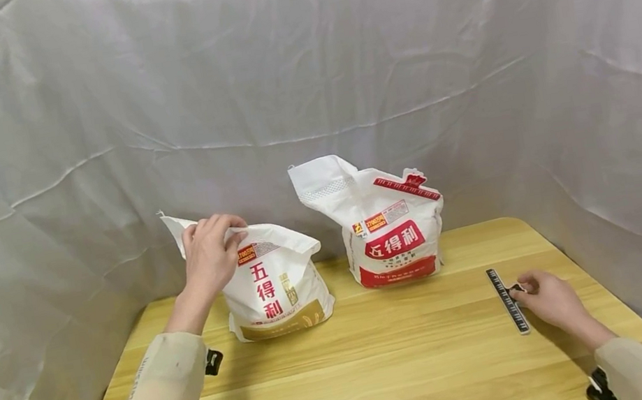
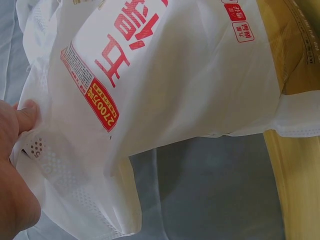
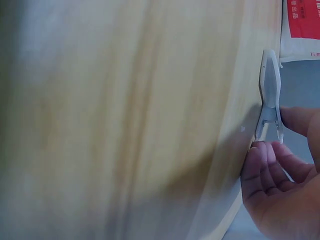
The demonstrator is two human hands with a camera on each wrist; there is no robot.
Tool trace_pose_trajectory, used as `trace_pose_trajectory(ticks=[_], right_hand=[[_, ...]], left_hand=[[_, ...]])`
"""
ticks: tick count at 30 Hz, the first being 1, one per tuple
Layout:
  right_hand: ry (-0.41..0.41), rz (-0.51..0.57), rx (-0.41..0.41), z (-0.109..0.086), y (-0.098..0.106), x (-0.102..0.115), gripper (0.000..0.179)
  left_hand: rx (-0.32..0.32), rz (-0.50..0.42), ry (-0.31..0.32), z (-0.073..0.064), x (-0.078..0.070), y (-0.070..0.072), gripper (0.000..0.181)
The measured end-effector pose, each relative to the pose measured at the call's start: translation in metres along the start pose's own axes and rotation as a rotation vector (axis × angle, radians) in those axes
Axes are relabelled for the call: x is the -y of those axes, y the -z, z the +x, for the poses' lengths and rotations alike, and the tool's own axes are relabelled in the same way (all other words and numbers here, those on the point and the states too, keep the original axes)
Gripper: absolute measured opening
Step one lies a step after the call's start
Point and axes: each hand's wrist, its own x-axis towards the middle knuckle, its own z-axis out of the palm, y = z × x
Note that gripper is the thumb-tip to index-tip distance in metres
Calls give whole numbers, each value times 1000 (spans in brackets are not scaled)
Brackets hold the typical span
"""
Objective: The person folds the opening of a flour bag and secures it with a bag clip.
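My left hand [image 1: 212,253] grips the top edge of a white flour bag [image 1: 274,282] with red characters and a gold band along its bottom. In the left wrist view, the thumb [image 2: 27,115] presses on the bag's folded upper part, and the other fingers are mostly hidden. On the right of the table, my right hand [image 1: 551,299] pinches the handle of a long black-and-white bag clip [image 1: 507,302]. The right wrist view shows this clip [image 3: 270,82] end-on, its handles between thumb and fingers, close over the wood.
A second white flour bag [image 1: 395,244] with red print stands at the back of the wooden table [image 1: 351,379]. A red clip [image 1: 408,187] sits across its top right corner. Grey curtain [image 1: 300,76] hangs behind and along both sides of the table.
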Motion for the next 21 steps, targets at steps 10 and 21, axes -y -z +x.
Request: trace_pose_trajectory(ticks=[10,21], right_hand=[[-48,-19,25,1,5,5,44],[-102,5,46,5,3,0,48]], left_hand=[[-5,-1,1,-1,0,0,7],[-10,-2,-6,-2,1,-1,7]])
